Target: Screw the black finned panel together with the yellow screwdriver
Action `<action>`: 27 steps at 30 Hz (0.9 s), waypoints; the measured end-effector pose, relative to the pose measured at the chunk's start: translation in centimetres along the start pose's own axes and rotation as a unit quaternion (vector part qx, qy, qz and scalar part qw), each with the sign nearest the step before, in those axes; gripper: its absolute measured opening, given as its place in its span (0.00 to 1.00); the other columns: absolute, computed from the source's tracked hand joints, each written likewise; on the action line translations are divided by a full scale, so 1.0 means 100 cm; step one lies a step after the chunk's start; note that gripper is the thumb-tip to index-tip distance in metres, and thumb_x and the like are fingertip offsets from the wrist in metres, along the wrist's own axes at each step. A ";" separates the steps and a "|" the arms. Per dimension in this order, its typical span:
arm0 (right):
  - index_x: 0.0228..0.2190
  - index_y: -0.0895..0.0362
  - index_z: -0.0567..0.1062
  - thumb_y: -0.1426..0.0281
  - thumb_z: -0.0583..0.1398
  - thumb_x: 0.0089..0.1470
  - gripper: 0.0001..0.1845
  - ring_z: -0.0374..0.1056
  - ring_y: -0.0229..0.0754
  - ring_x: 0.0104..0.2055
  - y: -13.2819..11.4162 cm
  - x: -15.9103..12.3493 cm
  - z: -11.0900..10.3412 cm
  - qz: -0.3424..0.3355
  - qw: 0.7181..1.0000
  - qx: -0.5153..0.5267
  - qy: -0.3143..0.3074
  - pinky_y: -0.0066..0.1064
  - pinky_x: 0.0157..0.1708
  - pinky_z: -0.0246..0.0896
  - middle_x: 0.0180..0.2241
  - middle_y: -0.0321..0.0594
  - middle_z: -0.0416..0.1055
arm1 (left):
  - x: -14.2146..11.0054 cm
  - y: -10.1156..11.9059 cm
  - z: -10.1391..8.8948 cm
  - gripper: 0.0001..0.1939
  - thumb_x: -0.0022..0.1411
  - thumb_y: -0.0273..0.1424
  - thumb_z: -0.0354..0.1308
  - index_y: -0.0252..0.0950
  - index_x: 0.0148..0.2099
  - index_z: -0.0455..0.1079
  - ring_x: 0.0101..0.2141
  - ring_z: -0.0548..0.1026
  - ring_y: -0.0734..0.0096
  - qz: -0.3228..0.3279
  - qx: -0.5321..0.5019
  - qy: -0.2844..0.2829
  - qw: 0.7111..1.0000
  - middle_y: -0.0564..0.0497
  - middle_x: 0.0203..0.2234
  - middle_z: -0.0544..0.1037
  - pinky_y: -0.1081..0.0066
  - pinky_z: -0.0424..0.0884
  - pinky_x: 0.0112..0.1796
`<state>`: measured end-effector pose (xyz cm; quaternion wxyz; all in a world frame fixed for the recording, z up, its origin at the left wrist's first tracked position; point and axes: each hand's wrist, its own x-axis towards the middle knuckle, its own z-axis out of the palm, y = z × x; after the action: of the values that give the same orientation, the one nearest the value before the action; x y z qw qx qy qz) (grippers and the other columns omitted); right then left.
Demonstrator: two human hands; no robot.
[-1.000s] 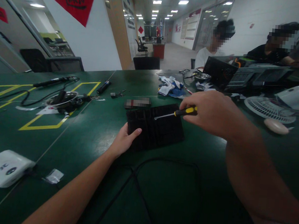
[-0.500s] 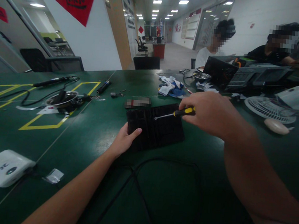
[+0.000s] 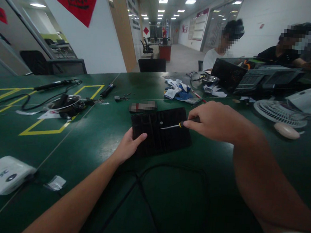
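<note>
My left hand (image 3: 130, 146) is closed on the left edge of a black rectangular plastic panel (image 3: 172, 135), thumb on top and fingers underneath. Ridges and recesses run across its dark face. My right hand (image 3: 209, 120) grips a screwdriver (image 3: 174, 126) by its black and yellow handle, most of which the fingers cover. The thin metal shaft points left across the panel. Just above the shaft's tip shows a small round silvery piece (image 3: 161, 123), slightly apart from it; whether the tip touches the panel I cannot tell.
Behind the panel lies a blurred-out box (image 3: 143, 107). Gloves (image 3: 177, 89), a white fan (image 3: 279, 113) and a computer case (image 3: 266, 80) stand further right, with two people beyond. A metal bowl (image 3: 65, 104), a white device (image 3: 7, 175) and black cables (image 3: 144, 187) are nearer.
The screwdriver's tip has dropped slightly away from the small round piece, and its handle has turned deeper into my right hand. My left hand and the panel have hardly moved.
</note>
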<state>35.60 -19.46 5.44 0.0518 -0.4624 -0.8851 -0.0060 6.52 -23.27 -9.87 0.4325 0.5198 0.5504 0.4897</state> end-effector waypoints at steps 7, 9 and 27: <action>0.38 0.52 0.82 0.60 0.64 0.53 0.13 0.73 0.46 0.35 0.011 -0.007 -0.013 -0.032 0.996 0.058 0.061 0.36 0.35 0.59 0.33 0.39 0.79 | -0.001 0.002 0.001 0.29 0.61 0.43 0.68 0.36 0.59 0.68 0.56 0.77 0.48 0.002 -0.003 0.001 1.000 0.41 0.55 0.79 0.49 0.74 0.57; 0.37 0.52 0.82 0.59 0.63 0.55 0.13 0.73 0.49 0.39 0.012 -0.006 -0.014 -0.029 0.996 0.041 0.075 0.38 0.38 0.61 0.36 0.41 0.80 | -0.002 0.002 0.001 0.30 0.60 0.44 0.68 0.35 0.59 0.68 0.55 0.77 0.48 0.002 -0.001 0.000 1.000 0.40 0.55 0.79 0.48 0.75 0.56; 0.41 0.48 0.86 0.58 0.63 0.55 0.16 0.76 0.50 0.40 0.011 0.000 -0.008 0.001 0.996 0.022 0.086 0.39 0.39 0.62 0.39 0.40 0.83 | -0.001 0.000 0.000 0.30 0.61 0.44 0.67 0.35 0.60 0.67 0.56 0.76 0.48 0.000 -0.002 -0.005 1.000 0.40 0.56 0.78 0.47 0.74 0.57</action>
<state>36.56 -18.82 6.15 0.1380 -0.4597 -0.8769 -0.0262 6.53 -23.35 -9.87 0.4358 0.5214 0.5474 0.4884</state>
